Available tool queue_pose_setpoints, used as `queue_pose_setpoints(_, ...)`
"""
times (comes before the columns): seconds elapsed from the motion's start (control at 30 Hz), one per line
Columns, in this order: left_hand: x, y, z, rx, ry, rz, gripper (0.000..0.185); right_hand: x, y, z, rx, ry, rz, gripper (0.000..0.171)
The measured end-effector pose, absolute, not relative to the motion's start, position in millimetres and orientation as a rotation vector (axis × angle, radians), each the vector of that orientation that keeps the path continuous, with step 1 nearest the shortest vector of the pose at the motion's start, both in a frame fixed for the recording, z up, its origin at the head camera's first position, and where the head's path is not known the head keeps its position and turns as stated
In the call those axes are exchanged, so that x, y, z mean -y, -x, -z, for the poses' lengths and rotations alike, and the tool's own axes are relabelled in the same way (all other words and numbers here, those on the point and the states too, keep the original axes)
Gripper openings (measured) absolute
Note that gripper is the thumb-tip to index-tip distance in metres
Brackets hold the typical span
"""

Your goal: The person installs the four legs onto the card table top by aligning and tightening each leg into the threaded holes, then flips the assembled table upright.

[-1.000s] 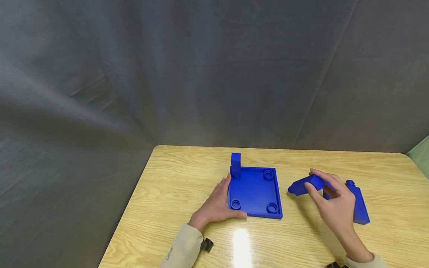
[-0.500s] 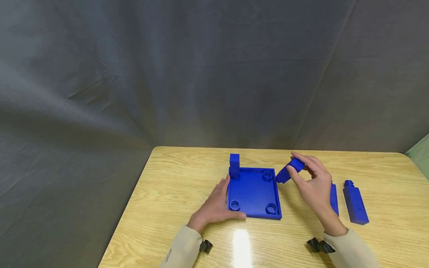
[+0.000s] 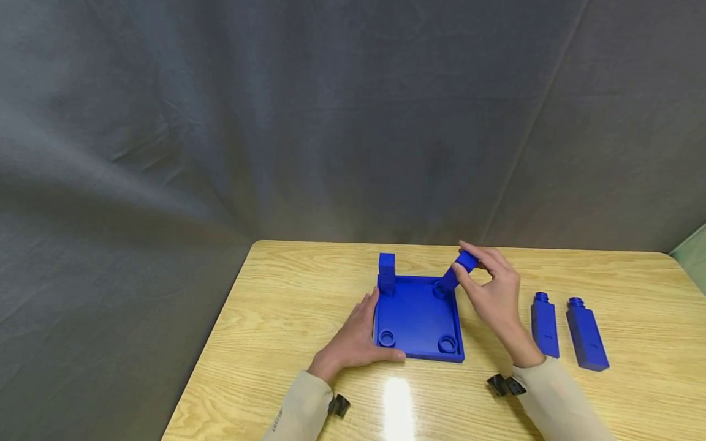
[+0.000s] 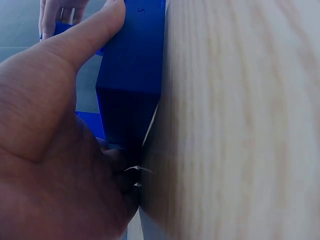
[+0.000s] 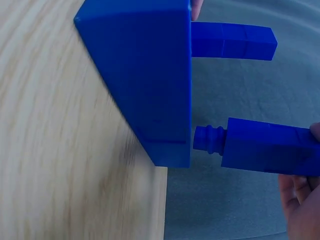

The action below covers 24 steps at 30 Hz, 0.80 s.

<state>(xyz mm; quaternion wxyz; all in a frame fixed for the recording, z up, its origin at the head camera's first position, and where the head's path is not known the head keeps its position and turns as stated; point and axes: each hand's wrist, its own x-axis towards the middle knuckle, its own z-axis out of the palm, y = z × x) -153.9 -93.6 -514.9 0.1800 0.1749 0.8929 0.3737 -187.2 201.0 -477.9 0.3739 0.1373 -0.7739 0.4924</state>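
A blue square tray [image 3: 421,317] with raised corner rings lies on the table. A blue square post [image 3: 387,268] stands upright in its far left corner, also visible in the right wrist view. Thumb along the front wall and fingers along the left wall, my left hand [image 3: 355,337] holds the tray's near left corner. My right hand [image 3: 499,297] pinches a second blue post [image 3: 467,260] near its upper end, tilted over the far right ring [image 3: 439,290]. That post's ridged tip [image 5: 209,139] points toward the tray [image 5: 145,85] in the right wrist view; whether it touches is unclear.
Two more blue posts, one nearer [image 3: 545,327] and one farther right [image 3: 588,337], lie on the wooden table [image 3: 287,294], ridged ends facing away. A grey curtain [image 3: 353,122] hangs behind the far edge. Near rings [image 3: 387,337] sit in the tray's front corners.
My right hand has carried its post leftward from beside the loose posts to the tray's far right corner, tipping it more upright. The left hand and tray stay nearly still.
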Motion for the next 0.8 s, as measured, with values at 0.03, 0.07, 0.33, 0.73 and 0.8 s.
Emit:
queue_pose_setpoints(0.03,93,154,515,-2.524,-0.495,-1.056,0.141,-201,188,479,1.988,-0.350,-1.254,0.048)
queue_pose_setpoints(0.07,93,154,514,-2.524,-0.494,-1.056,0.141,-200,189,479,1.991,-0.348,-1.252,0.048)
queue_pose_setpoints(0.33,93,154,514,-2.523,-0.490,-1.061,0.141,-198,193,478,2.051,-0.366,-1.239,0.046)
queue_pose_setpoints(0.73,93,154,515,-2.517,-0.494,-1.069,0.141,-194,198,483,2.183,-0.411,-1.146,0.046)
queue_pose_setpoints(0.8,93,154,514,-2.517,-0.499,-1.071,0.141,-193,198,483,2.193,-0.400,-1.138,0.046)
